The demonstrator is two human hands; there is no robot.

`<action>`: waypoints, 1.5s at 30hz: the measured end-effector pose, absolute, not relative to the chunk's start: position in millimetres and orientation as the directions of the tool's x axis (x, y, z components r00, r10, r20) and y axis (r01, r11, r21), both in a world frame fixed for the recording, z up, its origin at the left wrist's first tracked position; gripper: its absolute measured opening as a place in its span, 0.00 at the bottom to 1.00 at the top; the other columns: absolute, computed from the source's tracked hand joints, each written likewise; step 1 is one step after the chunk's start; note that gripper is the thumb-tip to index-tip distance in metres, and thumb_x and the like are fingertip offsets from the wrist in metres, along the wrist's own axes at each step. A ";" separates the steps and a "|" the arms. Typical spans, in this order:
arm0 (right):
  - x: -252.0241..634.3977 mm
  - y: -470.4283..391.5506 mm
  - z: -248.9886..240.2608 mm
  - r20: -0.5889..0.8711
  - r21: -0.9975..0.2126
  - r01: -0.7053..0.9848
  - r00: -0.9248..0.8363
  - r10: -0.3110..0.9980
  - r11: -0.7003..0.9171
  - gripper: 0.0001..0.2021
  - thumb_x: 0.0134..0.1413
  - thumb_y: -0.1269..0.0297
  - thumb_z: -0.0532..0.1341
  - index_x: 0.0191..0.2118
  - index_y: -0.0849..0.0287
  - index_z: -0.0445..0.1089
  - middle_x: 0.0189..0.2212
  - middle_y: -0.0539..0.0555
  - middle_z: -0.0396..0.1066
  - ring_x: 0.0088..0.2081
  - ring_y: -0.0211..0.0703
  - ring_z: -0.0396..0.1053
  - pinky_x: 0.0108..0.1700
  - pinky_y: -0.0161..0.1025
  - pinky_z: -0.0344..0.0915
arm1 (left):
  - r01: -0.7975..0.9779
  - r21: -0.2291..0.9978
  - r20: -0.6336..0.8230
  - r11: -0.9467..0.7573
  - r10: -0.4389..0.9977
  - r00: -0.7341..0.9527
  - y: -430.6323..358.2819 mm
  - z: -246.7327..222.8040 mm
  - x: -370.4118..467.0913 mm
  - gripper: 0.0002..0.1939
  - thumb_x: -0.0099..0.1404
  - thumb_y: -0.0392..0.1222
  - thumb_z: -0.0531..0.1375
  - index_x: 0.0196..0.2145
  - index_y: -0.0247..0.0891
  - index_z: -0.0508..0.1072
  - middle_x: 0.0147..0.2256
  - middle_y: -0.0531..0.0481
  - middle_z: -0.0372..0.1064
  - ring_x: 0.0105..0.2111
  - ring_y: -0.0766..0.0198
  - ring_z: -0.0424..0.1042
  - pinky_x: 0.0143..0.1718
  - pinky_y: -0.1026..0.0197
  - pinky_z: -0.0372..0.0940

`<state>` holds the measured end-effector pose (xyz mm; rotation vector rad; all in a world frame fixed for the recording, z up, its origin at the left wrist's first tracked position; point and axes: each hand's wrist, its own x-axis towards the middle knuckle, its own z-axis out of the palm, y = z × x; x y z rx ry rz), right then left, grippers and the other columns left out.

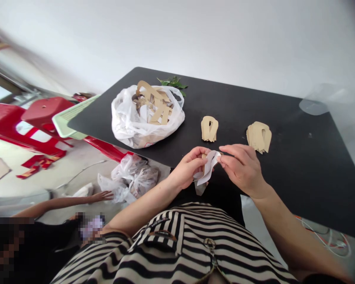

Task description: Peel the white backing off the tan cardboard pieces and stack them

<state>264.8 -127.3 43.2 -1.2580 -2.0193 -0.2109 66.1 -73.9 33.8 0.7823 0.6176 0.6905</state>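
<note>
Worktop point(284, 118): matte black, smooth, rectangular, seen at a slant.

Left hand point(189, 167) and right hand point(242, 169) meet over the worktop's near edge. Between them is one white paper piece point(208, 167), thin, curved and limp, with a tan edge showing behind it. Left grip: fingers curled round the piece, thumb pressed on top. Right grip: thumb and forefinger pressed together on the piece's upper right edge, pinching it.

Two stacks of tan cardboard cutouts lie flat just beyond the hands, each rounded on top with a slot up the middle. The small stack point(209, 128) is toward the centre of the worktop; the thicker stack point(259, 136) lies to its right, fanned slightly. The two are apart and do not touch.

One white plastic bag point(130, 122), crinkled and translucent, sits open near the left edge, holding a loose jumble of tan cutouts; number cannot be counted. A sprig of green leaves point(173, 83) lies behind it at the far edge.

On the floor below the left edge are more crumpled plastic bags point(130, 177), and another person's hand point(102, 195) is stretched toward them. Red plastic stools point(41, 114) stand beyond.
</note>
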 end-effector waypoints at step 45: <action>284.3 -135.3 55.8 0.006 -0.934 0.351 0.197 0.980 -0.065 0.10 0.61 0.55 0.64 0.44 0.54 0.71 0.38 0.52 0.76 0.38 0.43 0.74 0.43 0.42 0.71 | -0.195 0.967 0.245 -0.161 0.790 0.562 -75.3 13.4 85.0 0.04 0.69 0.41 0.63 0.40 0.38 0.73 0.38 0.48 0.73 0.35 0.64 0.75 0.40 0.60 0.70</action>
